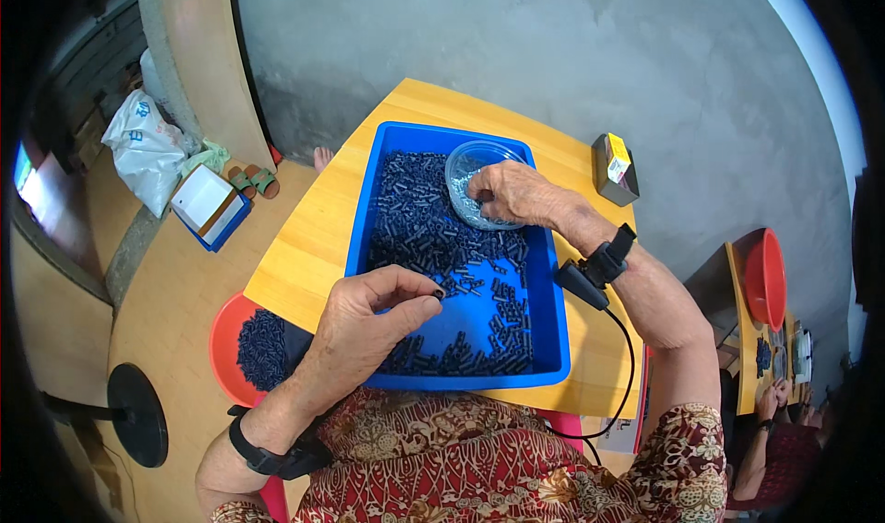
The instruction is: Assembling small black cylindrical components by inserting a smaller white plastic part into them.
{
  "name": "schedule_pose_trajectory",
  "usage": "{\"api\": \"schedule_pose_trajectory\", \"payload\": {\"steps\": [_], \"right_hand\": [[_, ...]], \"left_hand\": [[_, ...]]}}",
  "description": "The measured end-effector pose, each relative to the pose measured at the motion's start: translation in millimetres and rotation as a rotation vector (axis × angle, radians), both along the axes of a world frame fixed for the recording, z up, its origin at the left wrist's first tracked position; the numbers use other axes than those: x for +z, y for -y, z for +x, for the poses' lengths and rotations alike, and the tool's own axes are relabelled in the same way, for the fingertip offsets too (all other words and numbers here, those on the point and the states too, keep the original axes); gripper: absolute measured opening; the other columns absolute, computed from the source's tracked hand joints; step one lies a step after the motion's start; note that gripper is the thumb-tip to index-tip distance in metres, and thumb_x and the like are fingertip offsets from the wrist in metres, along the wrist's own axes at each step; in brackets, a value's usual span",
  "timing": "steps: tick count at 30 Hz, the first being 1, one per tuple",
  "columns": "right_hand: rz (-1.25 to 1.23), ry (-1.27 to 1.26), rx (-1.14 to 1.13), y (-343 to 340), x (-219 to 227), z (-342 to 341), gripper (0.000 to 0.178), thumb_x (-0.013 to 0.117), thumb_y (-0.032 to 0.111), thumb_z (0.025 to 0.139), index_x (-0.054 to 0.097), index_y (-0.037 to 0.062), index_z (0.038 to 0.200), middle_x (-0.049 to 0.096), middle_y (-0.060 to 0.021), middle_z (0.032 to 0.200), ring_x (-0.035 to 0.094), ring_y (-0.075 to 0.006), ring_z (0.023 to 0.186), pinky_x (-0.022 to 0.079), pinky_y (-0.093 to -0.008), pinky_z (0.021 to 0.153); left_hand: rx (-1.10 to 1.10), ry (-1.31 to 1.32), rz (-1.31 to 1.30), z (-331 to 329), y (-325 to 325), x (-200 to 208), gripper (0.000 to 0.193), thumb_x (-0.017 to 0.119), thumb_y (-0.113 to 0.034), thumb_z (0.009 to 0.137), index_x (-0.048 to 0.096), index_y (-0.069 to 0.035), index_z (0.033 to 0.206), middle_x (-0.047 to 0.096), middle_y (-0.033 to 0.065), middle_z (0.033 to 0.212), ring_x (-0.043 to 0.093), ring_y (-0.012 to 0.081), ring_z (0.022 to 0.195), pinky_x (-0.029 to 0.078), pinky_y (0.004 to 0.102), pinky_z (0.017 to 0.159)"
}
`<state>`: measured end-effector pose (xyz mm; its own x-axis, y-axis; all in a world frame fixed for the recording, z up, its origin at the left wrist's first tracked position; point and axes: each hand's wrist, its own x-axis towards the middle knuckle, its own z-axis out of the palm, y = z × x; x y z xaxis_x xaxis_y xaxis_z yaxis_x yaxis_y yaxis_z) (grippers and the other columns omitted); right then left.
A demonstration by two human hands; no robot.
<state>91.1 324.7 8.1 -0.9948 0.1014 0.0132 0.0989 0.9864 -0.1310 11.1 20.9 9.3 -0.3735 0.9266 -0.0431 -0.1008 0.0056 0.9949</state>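
My left hand (pixel 373 325) is over the near left part of a blue plastic tray (pixel 553 311). Its thumb and forefinger pinch a small black cylindrical piece (pixel 438 293), seen end-on. The tray holds many short black tube-like pieces (pixel 410 196), heaped at the far left and scattered nearer me. A clear round bowl (pixel 458 168) with small shiny bits rests in the tray's far right corner. My right hand (pixel 516 194) reaches into this bowl with fingers bent together; their tips are partly hidden, and what they hold cannot be made out.
The tray stands on a yellow wooden table (pixel 304 246). A dark box (pixel 616 187) with a yellow pack sits at its right edge. Below left is a red basin (pixel 226 343) of black pieces. A cable (pixel 631 357) hangs from my right wrist strap. Another person works at far right.
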Motion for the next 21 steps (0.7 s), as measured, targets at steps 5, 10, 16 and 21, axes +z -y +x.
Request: {"api": "schedule_pose_trajectory", "payload": {"steps": [5, 10, 16, 21], "right_hand": [[-0.122, 0.054, -0.072, 6.0, 5.9, -1.5, 0.006, 0.066, 0.003, 0.077, 0.067, 0.0016, 0.083, 0.067, -0.0201, 0.075, 0.067, -0.0381, 0.078, 0.052, -0.0471, 0.069], [-0.103, -0.028, -0.09, 3.8, -1.3, 4.1, 0.005, 0.064, 0.002, 0.079, 0.067, 0.0021, 0.083, 0.067, -0.0192, 0.074, 0.067, -0.0374, 0.076, 0.051, -0.0467, 0.069], [-0.169, 0.006, -0.11, 11.2, 4.9, 0.3, 0.004, 0.065, 0.004, 0.08, 0.067, 0.003, 0.083, 0.068, -0.0168, 0.076, 0.066, -0.0356, 0.075, 0.051, -0.045, 0.069], [-0.262, -0.01, -0.173, 9.2, 9.0, 4.7, 0.009, 0.068, 0.003, 0.083, 0.069, 0.0029, 0.092, 0.069, -0.0084, 0.082, 0.064, -0.0187, 0.076, 0.052, -0.0333, 0.072]], "left_hand": [[-0.002, -0.022, 0.01, -3.0, -1.0, -4.1, 0.015, 0.069, -0.01, 0.093, 0.07, 0.001, 0.104, 0.071, 0.0049, 0.094, 0.064, 0.0094, 0.089, 0.05, 0.0226, 0.081], [-0.011, -0.022, -0.005, -2.9, -2.2, -1.7, 0.015, 0.069, -0.01, 0.093, 0.07, 0.001, 0.103, 0.071, 0.0042, 0.094, 0.063, 0.0088, 0.088, 0.05, 0.0224, 0.081], [0.0, 0.013, -0.008, -1.8, -2.4, -2.5, 0.016, 0.07, -0.012, 0.093, 0.07, 0.001, 0.103, 0.07, 0.0036, 0.093, 0.062, 0.0081, 0.087, 0.049, 0.0222, 0.08], [-0.003, -0.039, -0.01, -3.0, -3.2, -2.0, 0.017, 0.07, -0.013, 0.093, 0.071, 0.0, 0.103, 0.07, 0.0029, 0.093, 0.062, 0.0074, 0.087, 0.048, 0.0217, 0.079]]}}
